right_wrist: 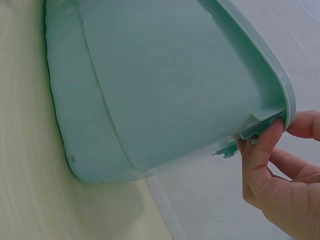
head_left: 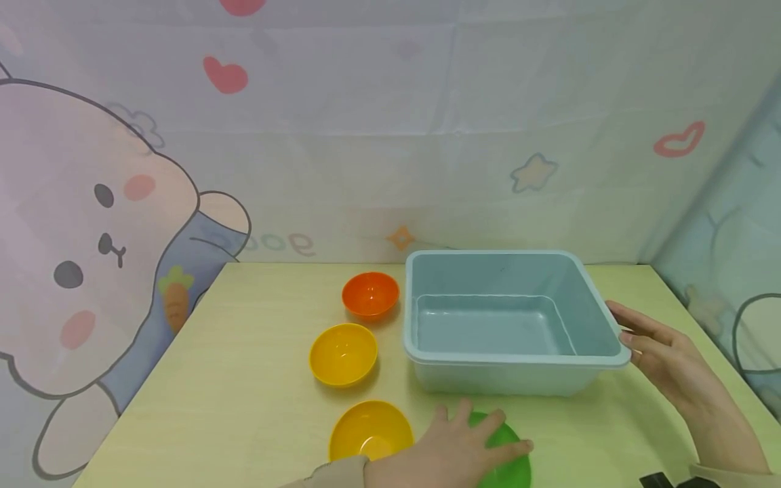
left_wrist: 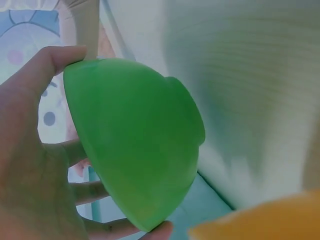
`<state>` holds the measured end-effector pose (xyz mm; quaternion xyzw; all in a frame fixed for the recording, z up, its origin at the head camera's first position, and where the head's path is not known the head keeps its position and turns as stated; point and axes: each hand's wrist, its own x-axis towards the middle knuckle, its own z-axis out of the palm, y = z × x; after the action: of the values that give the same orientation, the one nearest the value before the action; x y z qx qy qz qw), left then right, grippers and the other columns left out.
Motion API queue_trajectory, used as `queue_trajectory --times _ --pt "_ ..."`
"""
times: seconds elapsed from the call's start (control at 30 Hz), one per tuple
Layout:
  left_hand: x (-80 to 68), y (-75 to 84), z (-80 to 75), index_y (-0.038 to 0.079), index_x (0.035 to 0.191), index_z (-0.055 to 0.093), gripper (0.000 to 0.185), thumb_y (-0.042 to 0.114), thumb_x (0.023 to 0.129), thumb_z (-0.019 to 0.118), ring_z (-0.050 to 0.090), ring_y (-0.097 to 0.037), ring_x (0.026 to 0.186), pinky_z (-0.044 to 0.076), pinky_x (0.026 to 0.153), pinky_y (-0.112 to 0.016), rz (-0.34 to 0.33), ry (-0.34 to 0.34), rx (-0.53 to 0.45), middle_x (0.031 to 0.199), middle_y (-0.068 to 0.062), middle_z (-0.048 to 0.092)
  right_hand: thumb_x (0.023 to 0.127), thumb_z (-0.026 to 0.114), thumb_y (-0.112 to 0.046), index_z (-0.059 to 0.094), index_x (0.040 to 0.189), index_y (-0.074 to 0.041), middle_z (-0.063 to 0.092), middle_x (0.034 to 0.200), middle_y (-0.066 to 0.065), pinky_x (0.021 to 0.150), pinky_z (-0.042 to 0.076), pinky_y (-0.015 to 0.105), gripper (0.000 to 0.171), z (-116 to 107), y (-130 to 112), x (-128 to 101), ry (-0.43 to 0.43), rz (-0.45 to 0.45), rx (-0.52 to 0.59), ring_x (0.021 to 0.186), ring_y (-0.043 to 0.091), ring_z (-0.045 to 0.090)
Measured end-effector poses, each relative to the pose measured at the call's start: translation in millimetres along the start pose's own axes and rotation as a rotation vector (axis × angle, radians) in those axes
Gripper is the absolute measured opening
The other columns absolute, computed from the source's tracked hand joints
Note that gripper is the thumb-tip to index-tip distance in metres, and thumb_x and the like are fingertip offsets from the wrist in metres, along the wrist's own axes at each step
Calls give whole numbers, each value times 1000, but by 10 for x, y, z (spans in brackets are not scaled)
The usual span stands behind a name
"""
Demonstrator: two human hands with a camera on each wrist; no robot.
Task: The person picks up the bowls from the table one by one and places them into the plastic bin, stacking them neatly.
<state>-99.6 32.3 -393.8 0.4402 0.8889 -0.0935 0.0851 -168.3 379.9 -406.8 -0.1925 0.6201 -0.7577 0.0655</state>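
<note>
left hand: fingers spread, curled in a grasp | right hand: fingertips pinching, forearm extended

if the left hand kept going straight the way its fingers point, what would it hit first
Likely the blue tub: the left hand, holding the green bowl, points at its near wall, though the depth between them is unclear.

Bowls: two yellow, one orange, one green; one tub.

The round green plastic bowl is showing a smooth, softly glossy skin. The square pale blue plastic tub is looking smooth and satin, with moulded ribs under its rim. The pale yellow-green wood-grain tabletop is appearing matt. The printed cartoon backdrop is looking like creased cloth.
</note>
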Motion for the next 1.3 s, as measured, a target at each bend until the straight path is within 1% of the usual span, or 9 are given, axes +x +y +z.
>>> queue_trajectory --times 0.1,0.3,0.47,0.57,0.8,0.93,1.07,1.2,1.3 --pt "-18 14 -28 55 147 12 78 75 82 50 41 -26 127 47 88 -42 23 -5 -14 153 11 27 98 29 11 37 148 -8 54 140 -8 88 51 22 53 0 0 -1 1 -4 -4 114 6 60" --pt "-37 33 -120 55 148 5 77 73 85 46 40 -25 130 47 88 -39 64 -47 -40 156 12 23 98 30 10 37 148 -8 54 140 -9 88 51 22 53 3 0 -2 6 -3 -15 113 6 61" --pt "-72 30 -192 54 148 2 75 72 87 42 41 -23 127 45 81 -35 98 -24 -55 155 11 23 98 31 10 35 148 -5 55 139 -8 88 51 22 52 17 -12 2 24 -2 -22 113 6 61" --pt "-91 31 -230 54 148 3 73 71 88 41 41 -22 125 43 78 -33 111 -10 -54 154 11 24 98 32 10 32 148 -2 56 138 -7 87 52 21 51 31 -26 4 38 -4 -34 113 6 62" --pt "-122 30 -326 54 148 4 72 70 89 41 40 -21 123 44 78 -33 131 -35 -61 154 12 24 99 31 10 30 149 -1 56 138 -7 87 52 22 52 32 -33 1 27 0 -27 114 5 62" --pt "-144 25 -381 52 149 5 73 70 89 41 42 -21 121 45 77 -33 150 -24 -56 154 11 24 99 31 9 31 149 -3 56 138 -7 87 52 22 52 22 -22 1 31 7 -30 114 6 61" --pt "-151 32 -443 52 149 1 74 71 89 40 42 -21 122 45 75 -32 158 -14 -49 155 11 22 99 32 9 34 149 -6 56 138 -9 87 51 21 52 11 -14 -4 45 19 -30 113 5 61" --pt "-148 47 -509 52 148 -5 77 73 88 38 41 -23 129 48 82 -35 142 -5 -42 157 11 19 99 31 9 35 149 -8 55 139 -10 88 51 21 53 6 -5 -4 35 18 -24 114 5 60" --pt "-148 57 -548 51 149 -5 80 75 86 39 41 -22 127 48 83 -36 120 23 -4 156 11 20 99 30 9 36 148 -9 54 140 -9 88 51 21 53 8 -1 -3 19 12 -10 115 5 60"
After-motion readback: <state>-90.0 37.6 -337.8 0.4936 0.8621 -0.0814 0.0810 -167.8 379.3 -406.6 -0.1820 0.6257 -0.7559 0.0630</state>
